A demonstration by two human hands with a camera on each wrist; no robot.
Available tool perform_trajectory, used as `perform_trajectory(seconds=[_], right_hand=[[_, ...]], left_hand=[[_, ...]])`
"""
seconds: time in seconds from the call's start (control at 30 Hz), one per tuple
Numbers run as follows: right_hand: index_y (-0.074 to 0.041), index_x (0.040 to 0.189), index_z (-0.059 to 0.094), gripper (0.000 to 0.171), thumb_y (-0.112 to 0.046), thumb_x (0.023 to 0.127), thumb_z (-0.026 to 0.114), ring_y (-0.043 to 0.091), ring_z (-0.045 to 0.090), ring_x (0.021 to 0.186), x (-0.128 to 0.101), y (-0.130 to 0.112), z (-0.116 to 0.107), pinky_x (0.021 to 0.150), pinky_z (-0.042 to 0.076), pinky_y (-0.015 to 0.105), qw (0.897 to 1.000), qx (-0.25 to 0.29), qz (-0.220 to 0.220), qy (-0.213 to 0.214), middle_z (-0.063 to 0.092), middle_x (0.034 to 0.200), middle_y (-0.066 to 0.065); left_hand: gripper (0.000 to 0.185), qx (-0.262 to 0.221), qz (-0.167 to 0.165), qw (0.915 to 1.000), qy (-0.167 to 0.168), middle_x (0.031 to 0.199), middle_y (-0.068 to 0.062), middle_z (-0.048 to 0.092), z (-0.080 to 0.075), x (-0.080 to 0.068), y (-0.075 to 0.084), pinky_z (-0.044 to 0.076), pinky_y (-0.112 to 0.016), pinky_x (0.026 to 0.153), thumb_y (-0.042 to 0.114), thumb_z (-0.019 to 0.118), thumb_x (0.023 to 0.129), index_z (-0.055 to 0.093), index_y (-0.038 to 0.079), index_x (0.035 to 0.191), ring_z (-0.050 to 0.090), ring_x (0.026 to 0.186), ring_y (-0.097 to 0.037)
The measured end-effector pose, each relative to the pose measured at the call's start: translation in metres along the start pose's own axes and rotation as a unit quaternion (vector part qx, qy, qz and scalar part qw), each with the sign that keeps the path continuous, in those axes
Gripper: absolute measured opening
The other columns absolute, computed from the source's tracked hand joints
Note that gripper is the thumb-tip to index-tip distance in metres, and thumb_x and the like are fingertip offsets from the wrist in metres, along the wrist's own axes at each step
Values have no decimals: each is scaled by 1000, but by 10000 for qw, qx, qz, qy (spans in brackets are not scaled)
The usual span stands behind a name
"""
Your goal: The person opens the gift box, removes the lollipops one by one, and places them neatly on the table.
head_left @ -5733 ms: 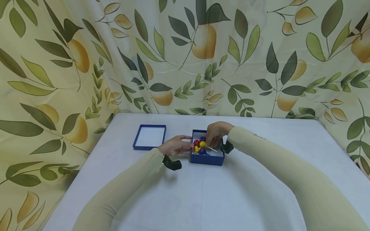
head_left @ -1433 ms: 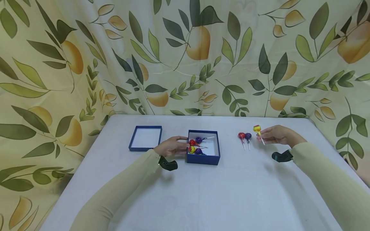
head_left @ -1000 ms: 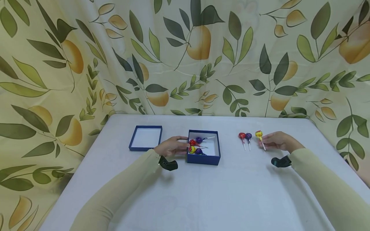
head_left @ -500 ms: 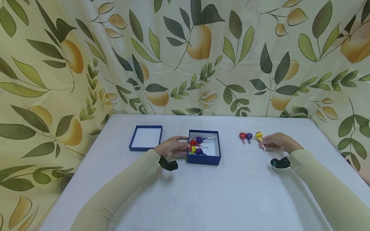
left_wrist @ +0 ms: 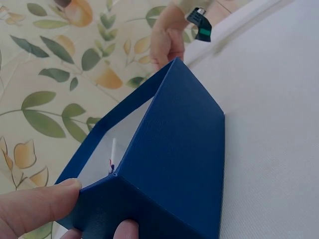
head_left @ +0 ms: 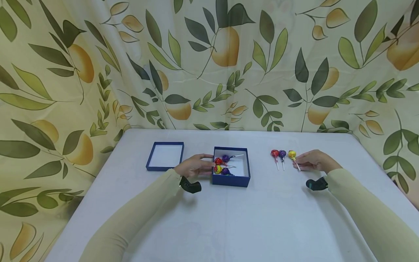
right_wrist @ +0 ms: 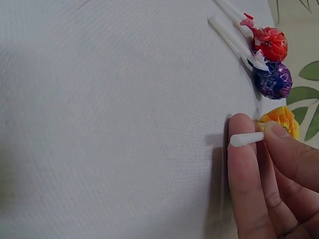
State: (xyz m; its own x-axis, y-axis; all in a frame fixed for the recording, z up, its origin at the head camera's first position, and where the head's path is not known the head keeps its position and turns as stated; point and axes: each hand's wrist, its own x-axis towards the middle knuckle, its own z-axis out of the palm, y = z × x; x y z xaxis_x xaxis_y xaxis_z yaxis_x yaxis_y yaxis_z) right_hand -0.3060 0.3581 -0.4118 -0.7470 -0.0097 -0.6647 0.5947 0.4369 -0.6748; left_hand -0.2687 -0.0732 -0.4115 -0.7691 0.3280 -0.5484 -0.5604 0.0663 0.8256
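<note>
Thumb and finger of my right hand (head_left: 315, 160) pinch the white stick of a yellow lollipop (head_left: 292, 155). The right wrist view shows the stick's end (right_wrist: 244, 139) over a fingertip, with the thumb partly covering the yellow wrapper. Beside it lie a purple lollipop (head_left: 282, 154) and a red lollipop (head_left: 275, 153), sticks towards me. My left hand (head_left: 195, 166) rests against the left wall of the open blue box (head_left: 232, 181); in the left wrist view one digit (left_wrist: 60, 194) touches the rim, others the outer wall. Several lollipops (head_left: 226, 158) lie inside the box, near that wall.
A blue box lid (head_left: 167, 157), white inside, lies on the table (head_left: 216, 222) left of the box. Behind the table hangs a curtain (head_left: 203, 72) printed with fruit and leaves. Each wrist carries a small black camera (head_left: 316, 184).
My right hand has gone from the box to the right side of the table and lowered the yellow lollipop beside the other two, its head now slightly further left. My left hand stays at the box.
</note>
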Motion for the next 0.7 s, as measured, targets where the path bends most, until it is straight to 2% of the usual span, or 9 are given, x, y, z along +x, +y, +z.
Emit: perform_trajectory(seconds=[0.2, 0.7], right_hand=[[4, 114, 53, 28, -11, 92, 60, 11, 67, 69, -1, 0, 1, 72, 58, 22, 9999, -125, 31, 11, 68, 70, -3], [7, 113, 56, 31, -13, 90, 63, 11, 64, 68, -5, -4, 4, 72, 58, 23, 9974, -706, 27, 121, 65, 72, 0]], left_hand=[[56, -56, 10, 10000, -19, 136, -21, 51, 0, -1, 0, 47, -41, 102, 1, 58, 90, 37, 7, 142, 54, 122, -32], [55, -38, -18, 10000, 12, 137, -21, 50, 1, -1, 0, 47, -41, 103, 1, 58, 91, 38, 7, 142, 53, 123, -33]])
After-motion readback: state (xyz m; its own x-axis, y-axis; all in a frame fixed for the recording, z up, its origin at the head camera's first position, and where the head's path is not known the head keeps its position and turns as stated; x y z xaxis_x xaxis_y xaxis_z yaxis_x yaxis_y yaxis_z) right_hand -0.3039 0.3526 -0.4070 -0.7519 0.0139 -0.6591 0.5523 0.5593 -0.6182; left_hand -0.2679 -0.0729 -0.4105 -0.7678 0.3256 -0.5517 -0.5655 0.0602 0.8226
